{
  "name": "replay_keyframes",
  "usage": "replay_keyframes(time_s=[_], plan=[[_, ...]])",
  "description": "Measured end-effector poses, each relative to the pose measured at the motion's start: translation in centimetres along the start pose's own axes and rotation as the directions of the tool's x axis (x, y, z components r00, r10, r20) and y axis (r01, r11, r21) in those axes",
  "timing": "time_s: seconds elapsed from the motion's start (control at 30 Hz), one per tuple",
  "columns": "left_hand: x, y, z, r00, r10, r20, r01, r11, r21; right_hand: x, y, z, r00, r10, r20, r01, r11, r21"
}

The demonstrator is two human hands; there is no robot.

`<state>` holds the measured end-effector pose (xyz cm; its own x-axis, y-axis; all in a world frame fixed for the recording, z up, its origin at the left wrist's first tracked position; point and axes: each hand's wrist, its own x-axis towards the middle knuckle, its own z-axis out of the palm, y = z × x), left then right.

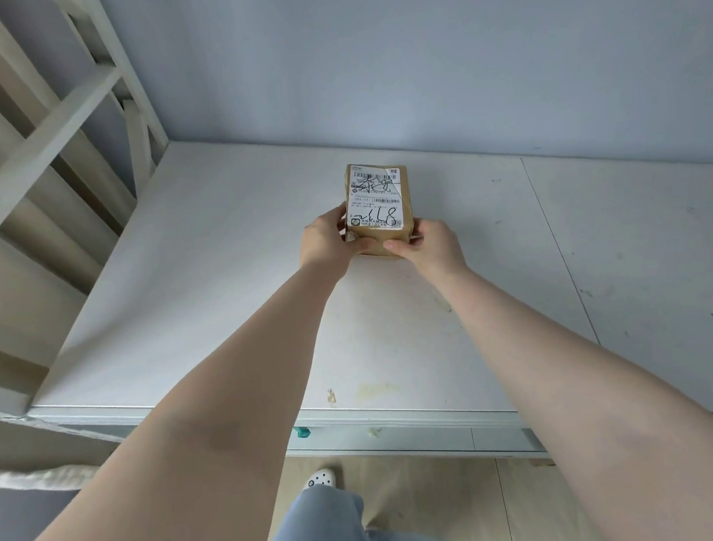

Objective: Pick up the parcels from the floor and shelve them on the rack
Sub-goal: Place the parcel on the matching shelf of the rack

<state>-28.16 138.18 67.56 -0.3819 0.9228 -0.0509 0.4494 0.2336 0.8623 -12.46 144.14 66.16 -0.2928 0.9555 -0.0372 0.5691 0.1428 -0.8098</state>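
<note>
A small brown cardboard parcel (377, 202) with a white shipping label and black handwriting rests on the white rack shelf (203, 291), near the middle and toward the back wall. My left hand (329, 242) grips its near left corner. My right hand (427, 245) grips its near right corner. Both arms are stretched out over the shelf. The parcel's underside is hidden.
A pale blue wall (414, 52) closes the back of the shelf. White rack posts and a crossbar (57, 123) stand at the left. A seam (557, 246) divides the shelf boards on the right. Below the shelf edge are wooden floor (449, 497) and my shoe (320, 479).
</note>
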Motion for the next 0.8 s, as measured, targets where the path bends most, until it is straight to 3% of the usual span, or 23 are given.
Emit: replay_keyframes(time_s=[0.8], plan=[[1.2,0.1,0.4,1.0,0.014,-0.022,-0.014,1.0,0.001,1.2,-0.2,0.2,1.0,0.022,-0.008,-0.022,0.999,-0.027]])
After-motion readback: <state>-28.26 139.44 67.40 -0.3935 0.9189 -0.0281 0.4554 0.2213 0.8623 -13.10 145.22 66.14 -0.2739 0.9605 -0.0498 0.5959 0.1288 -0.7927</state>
